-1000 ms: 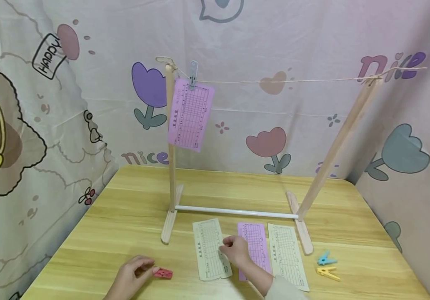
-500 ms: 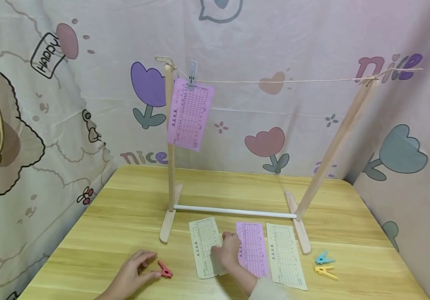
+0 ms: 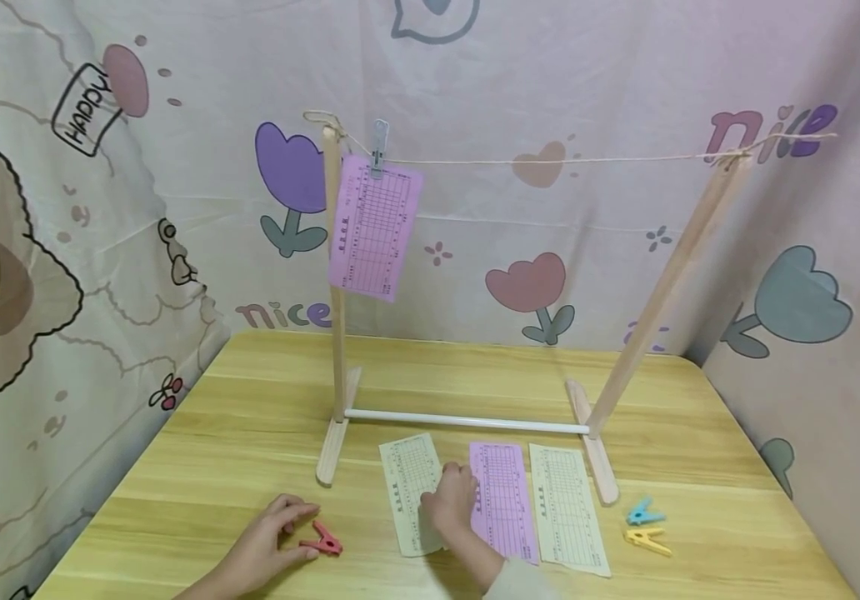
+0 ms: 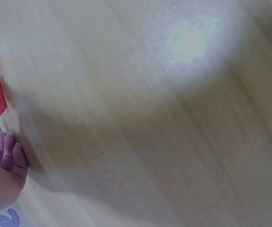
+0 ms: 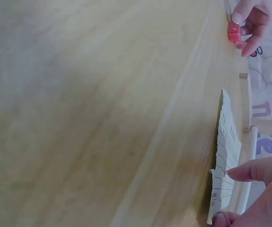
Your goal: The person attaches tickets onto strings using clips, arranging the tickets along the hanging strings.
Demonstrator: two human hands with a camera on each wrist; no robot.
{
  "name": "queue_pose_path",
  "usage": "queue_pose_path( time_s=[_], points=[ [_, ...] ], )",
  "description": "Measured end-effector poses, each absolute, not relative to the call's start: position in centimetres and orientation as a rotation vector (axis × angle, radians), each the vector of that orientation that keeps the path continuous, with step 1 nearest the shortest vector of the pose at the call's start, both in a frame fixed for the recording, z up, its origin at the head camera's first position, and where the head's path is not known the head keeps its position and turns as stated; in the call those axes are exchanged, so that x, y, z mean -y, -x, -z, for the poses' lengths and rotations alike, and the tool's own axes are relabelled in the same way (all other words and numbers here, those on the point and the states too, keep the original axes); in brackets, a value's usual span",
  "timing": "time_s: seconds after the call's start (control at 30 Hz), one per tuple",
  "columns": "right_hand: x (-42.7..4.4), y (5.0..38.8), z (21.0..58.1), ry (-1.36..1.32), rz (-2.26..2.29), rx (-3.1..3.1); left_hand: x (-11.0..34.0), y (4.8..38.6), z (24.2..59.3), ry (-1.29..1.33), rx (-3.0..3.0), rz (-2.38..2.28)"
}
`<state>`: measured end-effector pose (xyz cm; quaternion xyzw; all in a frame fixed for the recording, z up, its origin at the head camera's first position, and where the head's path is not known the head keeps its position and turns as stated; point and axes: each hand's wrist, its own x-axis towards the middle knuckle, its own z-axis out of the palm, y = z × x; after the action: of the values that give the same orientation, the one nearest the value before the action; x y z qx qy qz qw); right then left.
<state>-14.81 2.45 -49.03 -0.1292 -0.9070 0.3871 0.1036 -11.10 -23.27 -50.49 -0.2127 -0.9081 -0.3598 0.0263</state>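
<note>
The patterned cloth backdrop (image 3: 235, 50) reads "HAPPY" within an outlined banner (image 3: 87, 111) at left, and "nice" at upper right and low beside the left post (image 3: 339, 358). The hanging pink slip (image 3: 376, 233) bears ruled print too small to read.

Pale, tulip-and-cartoon-printed hangings (image 3: 460, 92), apparently cloth, flank and back a yellow wood-grain bench (image 3: 715, 467), white glare (image 4: 190, 45) blurring its surface.

1. Right sleeve (image 3: 517, 581): pale beige, plain where it shows, its edge lying on the forearm short of the wrist.
2. Right hand (image 3: 451, 502): bare.
3. Left hand (image 3: 268, 537): bare, likewise its visible forearm.
</note>
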Motion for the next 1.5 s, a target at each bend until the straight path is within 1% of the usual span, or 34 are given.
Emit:
queue_pose_path(
  time_s=[0.23, 0.57, 0.9, 1.13, 1.27, 1.5],
  points=[
    [-2.5, 14.8, 48.8, 0.41, -1.074, 2.706, 23.4, 11.3, 50.4, 0.68, 2.825, 1.111],
    [-2.6, 14.8, 48.4, 0.45, -1.125, 2.728, 23.2, 11.2, 50.3, 0.612, 2.891, 1.11],
    [-2.5, 14.9, 48.6, 0.465, -1.077, 2.762, 23.2, 11.2, 50.5, 0.605, 2.823, 1.114],
    [-3.4, 15.2, 48.5, 0.409, -1.098, 2.771, 23.0, 11.2, 49.7, 0.491, 2.858, 1.288],
    [-3.9, 15.1, 48.4, 0.348, -1.235, 2.734, 22.9, 11.3, 49.4, 0.446, 2.84, 1.396],
    [-4.9, 15.3, 48.3, 0.196, -1.547, 2.644, 23.0, 11.7, 48.7, 0.478, 2.781, 1.455]
  ],
)
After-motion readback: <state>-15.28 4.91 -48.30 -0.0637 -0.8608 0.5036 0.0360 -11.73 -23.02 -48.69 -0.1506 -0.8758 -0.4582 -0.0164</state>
